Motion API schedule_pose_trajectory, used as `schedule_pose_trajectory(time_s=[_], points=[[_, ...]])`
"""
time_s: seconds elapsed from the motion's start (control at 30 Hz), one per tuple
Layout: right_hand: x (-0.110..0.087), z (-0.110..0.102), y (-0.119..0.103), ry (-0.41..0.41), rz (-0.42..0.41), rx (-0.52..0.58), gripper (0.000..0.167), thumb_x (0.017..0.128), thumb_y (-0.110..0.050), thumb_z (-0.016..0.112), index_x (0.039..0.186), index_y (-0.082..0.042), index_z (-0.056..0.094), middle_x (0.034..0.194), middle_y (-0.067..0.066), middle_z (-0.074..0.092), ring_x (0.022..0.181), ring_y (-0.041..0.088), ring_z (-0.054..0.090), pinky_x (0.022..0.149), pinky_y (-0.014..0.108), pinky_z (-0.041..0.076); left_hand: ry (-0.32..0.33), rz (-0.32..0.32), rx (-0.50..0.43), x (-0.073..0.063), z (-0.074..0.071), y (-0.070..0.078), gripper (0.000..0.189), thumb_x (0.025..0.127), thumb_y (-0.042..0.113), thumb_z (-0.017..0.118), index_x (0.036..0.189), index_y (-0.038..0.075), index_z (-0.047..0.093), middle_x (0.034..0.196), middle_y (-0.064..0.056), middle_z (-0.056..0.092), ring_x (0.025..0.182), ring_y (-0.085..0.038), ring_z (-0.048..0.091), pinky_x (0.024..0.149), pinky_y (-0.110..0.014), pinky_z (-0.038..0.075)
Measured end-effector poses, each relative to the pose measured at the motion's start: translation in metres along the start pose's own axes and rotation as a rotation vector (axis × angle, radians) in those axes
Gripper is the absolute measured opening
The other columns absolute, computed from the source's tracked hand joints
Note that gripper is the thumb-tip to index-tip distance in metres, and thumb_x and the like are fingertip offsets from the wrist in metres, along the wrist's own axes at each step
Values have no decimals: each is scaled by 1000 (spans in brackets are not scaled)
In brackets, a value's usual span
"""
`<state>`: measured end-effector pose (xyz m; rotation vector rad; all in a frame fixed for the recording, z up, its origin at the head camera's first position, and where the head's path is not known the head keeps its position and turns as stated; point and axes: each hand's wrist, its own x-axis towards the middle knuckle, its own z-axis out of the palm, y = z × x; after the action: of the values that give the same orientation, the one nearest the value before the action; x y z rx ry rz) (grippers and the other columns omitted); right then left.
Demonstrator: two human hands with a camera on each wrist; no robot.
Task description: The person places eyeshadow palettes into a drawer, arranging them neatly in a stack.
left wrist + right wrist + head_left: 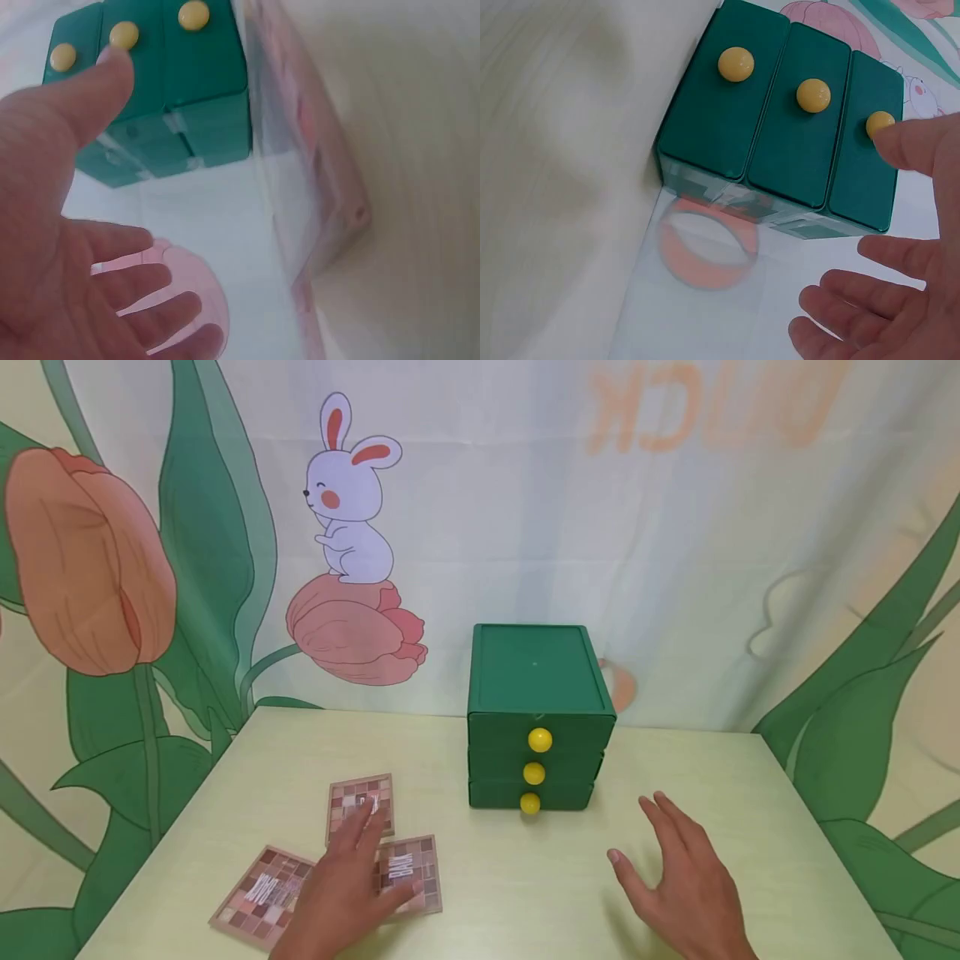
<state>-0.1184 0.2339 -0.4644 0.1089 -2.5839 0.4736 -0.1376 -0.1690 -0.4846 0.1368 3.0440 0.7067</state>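
Observation:
Three flat, square eyeshadow palettes with checkered covers lie on the left of the table in the head view: one left (pixel 251 917), one farther back (pixel 347 795), one right (pixel 423 868). Over them is my left hand (pixel 337 893), thumb spread and fingers extended, partly hiding them; nothing is in its grasp. In the left wrist view, the pinkish edge of a palette (pixel 341 180) shows beyond that hand. My right hand (pixel 693 885) hovers above the table at the right, fingers apart, holding nothing. A green three-drawer box (pixel 540 672) stands between and beyond the hands, drawers closed.
Round yellow knobs (pixel 540 740) stick out from the drawer fronts. The pale table (pixel 525 893) ends at a hanging cloth (pixel 495 527) printed with tulips and a rabbit, close behind the green box.

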Motion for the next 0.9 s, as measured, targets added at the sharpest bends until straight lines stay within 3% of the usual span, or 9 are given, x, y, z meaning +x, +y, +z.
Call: schedule_pose_trajectory(time_s=[0.13,0.37,0.43,0.57,0.63,0.7,0.8,0.9], points=[[3,1,-4,57,-11,49,71,85,-35,86,143,-5,61,148,19,59,130,41,58,89,64,58,35,41,-40,3,4,6,105,84,57,85,166,15,34,174,-12,31,157,-38,36,113,-63,48],[12,3,-10,151,-64,176,65,85,-24,87,142,-8,62,144,14,64,128,35,62,89,57,58,98,97,-59,7,11,11,96,87,48,85,163,13,39,171,-14,35,154,-39,40,115,-60,48],[17,3,-10,181,-82,197,64,84,-22,87,142,-7,63,142,12,66,125,32,65,90,48,58,108,103,-61,8,14,11,95,88,48,85,163,14,39,170,-14,36,154,-38,41,115,-59,49],[27,5,-12,211,-96,242,63,83,-18,88,140,-7,64,137,10,68,118,28,69,94,19,52,137,127,-92,11,18,12,92,88,49,84,162,14,41,168,-13,40,152,-37,44,114,-58,49],[32,5,-13,208,-92,262,62,84,-17,88,139,-6,64,136,10,69,114,26,69,96,15,53,144,137,-114,13,19,13,91,89,49,84,161,14,42,166,-13,42,151,-37,45,114,-58,49],[36,5,-14,193,-85,280,61,85,-17,88,139,-5,64,135,10,68,115,26,69,97,21,57,146,144,-130,14,19,14,89,89,48,84,161,13,43,166,-12,43,150,-36,46,116,-57,48],[42,5,-15,171,-62,313,61,86,-16,87,140,-3,63,135,12,68,115,28,69,92,42,62,137,146,-155,16,20,16,87,90,45,84,160,13,44,165,-11,44,149,-36,47,116,-57,48],[48,5,-14,154,-41,349,61,87,-15,87,141,-2,62,134,15,67,116,31,69,91,49,62,131,149,-181,17,20,19,85,90,42,84,159,13,45,164,-10,45,148,-36,49,117,-57,48]])
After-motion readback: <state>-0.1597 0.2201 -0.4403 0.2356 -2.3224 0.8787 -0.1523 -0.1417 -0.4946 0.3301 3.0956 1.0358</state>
